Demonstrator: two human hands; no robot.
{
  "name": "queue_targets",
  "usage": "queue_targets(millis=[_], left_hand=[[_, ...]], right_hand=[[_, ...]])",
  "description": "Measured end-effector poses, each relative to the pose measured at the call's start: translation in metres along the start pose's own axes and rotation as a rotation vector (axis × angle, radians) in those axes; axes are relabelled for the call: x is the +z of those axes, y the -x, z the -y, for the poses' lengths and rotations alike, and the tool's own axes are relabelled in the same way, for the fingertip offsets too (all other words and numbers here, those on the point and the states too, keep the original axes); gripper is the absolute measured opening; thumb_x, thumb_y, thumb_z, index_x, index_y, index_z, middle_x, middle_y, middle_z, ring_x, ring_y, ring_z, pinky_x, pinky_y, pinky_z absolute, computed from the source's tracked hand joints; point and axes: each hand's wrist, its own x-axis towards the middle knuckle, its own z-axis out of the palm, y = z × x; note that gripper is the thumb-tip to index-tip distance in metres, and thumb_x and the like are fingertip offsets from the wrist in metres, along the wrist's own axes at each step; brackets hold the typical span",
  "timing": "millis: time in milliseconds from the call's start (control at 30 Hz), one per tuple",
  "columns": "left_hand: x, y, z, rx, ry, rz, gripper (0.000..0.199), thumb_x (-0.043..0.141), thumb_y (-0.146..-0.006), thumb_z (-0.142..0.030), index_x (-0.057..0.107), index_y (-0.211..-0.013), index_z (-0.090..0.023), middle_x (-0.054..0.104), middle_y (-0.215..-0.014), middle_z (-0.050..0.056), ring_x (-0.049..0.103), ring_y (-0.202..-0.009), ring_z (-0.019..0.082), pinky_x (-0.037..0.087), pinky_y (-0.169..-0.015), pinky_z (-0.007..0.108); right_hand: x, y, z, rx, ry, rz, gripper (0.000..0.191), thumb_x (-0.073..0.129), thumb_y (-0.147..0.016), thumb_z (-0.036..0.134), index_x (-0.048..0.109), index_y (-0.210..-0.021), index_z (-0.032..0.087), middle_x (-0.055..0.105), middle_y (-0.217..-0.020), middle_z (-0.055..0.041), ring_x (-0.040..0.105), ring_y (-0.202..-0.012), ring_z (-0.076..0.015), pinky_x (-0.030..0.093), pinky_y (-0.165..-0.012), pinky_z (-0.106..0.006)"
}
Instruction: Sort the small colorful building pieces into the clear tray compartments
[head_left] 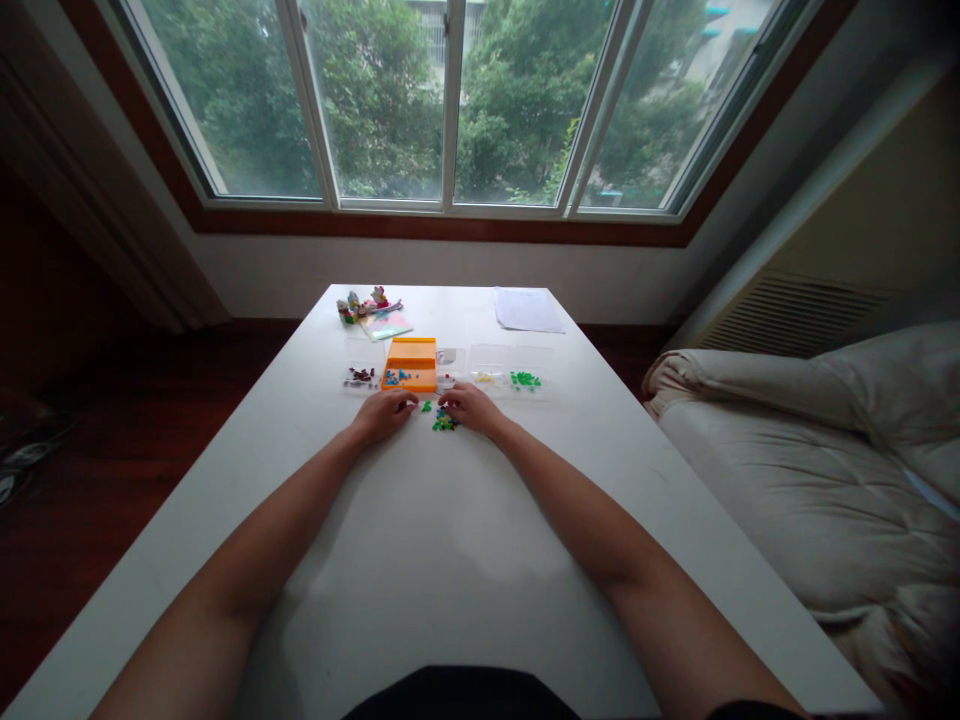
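Note:
My left hand rests on the white table just in front of an orange box that holds small blue pieces. Its fingers are curled, and whether they hold anything is too small to tell. My right hand is at the upper right edge of a small pile of mixed green, blue and yellow pieces; its fingertips point left, and what is between them cannot be made out. A few green pieces lie between the two hands.
Clear trays with dark red pieces, yellow pieces and green pieces flank the orange box. Farther back on the white table are small figurines, a shiny card and paper sheets. A beige sofa stands right.

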Motion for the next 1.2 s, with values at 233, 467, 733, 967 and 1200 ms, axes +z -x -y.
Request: queue_targets(millis=[233,467,733,967,1200], left_hand=[[0.001,0.000,0.000,0.014,-0.003,0.000,0.028,0.051,-0.091,-0.034,0.073,-0.104,-0.024,0.071,-0.091,0.004,0.059,-0.073,0.017,0.041,-0.068,0.028],[0.001,0.000,0.001,0.014,-0.004,0.001,0.028,0.051,-0.091,-0.034,0.074,-0.104,-0.023,0.071,-0.090,0.005,0.059,-0.072,0.017,0.040,-0.066,0.027],[0.001,0.000,0.001,0.008,-0.006,0.004,0.028,0.052,-0.090,-0.033,0.074,-0.104,-0.023,0.069,-0.086,0.004,0.058,-0.070,0.017,0.040,-0.065,0.027],[0.002,-0.001,0.002,0.017,0.005,0.006,0.027,0.051,-0.090,-0.032,0.074,-0.104,-0.024,0.069,-0.087,0.004,0.058,-0.071,0.017,0.041,-0.067,0.027],[0.002,0.000,0.002,0.010,0.000,0.004,0.028,0.052,-0.090,-0.033,0.073,-0.105,-0.023,0.070,-0.089,0.004,0.058,-0.072,0.017,0.042,-0.067,0.027]], right_hand=[[0.000,0.000,0.002,-0.001,0.025,-0.017,0.014,0.068,-0.085,0.013,0.076,-0.092,0.022,0.061,-0.086,-0.0024,0.060,-0.082,-0.0143,0.045,-0.077,-0.026],[0.000,-0.001,0.012,0.047,0.152,0.000,0.010,0.069,-0.087,0.017,0.075,-0.093,0.021,0.064,-0.089,-0.0044,0.059,-0.089,-0.0165,0.043,-0.081,-0.026],[-0.002,-0.001,0.017,0.091,0.202,0.007,0.011,0.065,-0.090,0.018,0.075,-0.092,0.021,0.067,-0.093,-0.0058,0.060,-0.093,-0.0180,0.043,-0.083,-0.026],[-0.004,0.000,0.016,0.097,0.188,-0.075,0.015,0.061,-0.091,0.016,0.075,-0.095,0.021,0.068,-0.096,-0.0064,0.059,-0.095,-0.0189,0.043,-0.087,-0.028],[-0.005,0.001,0.014,0.093,0.157,-0.115,0.014,0.061,-0.092,0.016,0.074,-0.094,0.021,0.068,-0.097,-0.0063,0.058,-0.095,-0.0187,0.043,-0.088,-0.029]])
